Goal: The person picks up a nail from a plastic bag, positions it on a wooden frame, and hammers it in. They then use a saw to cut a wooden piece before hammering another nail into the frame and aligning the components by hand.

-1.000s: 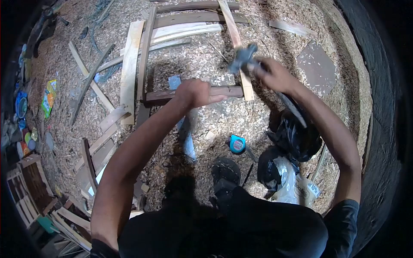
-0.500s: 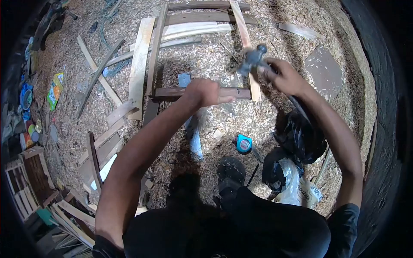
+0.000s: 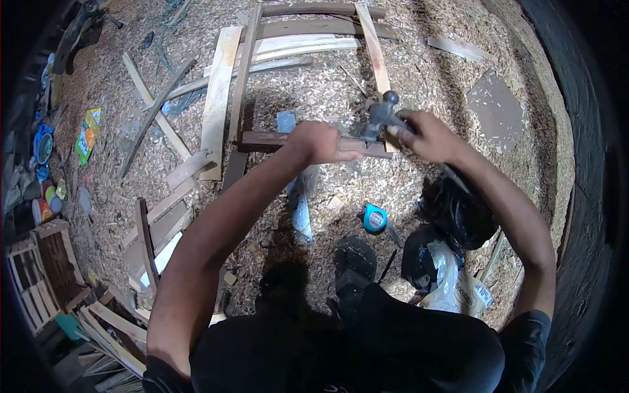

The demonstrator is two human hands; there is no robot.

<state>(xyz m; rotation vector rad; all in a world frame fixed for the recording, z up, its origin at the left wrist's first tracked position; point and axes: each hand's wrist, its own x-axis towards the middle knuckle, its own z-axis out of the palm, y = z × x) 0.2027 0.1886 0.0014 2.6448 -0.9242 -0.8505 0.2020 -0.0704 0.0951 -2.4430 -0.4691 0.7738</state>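
My right hand (image 3: 429, 136) is wrapped round the handle of a ball-peen hammer (image 3: 380, 116). The hammer's head is right at the right end of a dark wooden crosspiece (image 3: 265, 138), by the joint with a pale side rail (image 3: 376, 56). Closed over the middle of that crosspiece is my left hand (image 3: 316, 142), thumb stretched along it to the right. The crosspiece spans the near end of a wooden frame, whose left rail (image 3: 244, 78) runs away from me. Just beyond my left hand lies a small grey-blue plate (image 3: 285, 120).
A turquoise tape measure (image 3: 374, 218) lies on shavings before my foot. Black plastic bags (image 3: 458, 213) sit at right, near a dark wall (image 3: 593, 164). Loose slats (image 3: 217, 98) lie left of the frame; a wooden crate (image 3: 56, 265) stands at lower left.
The hammer head has come down onto the right end of the crosspiece, my right hand lowering with it. The crosspiece's right end now looks tilted slightly down. My left hand keeps its grip.
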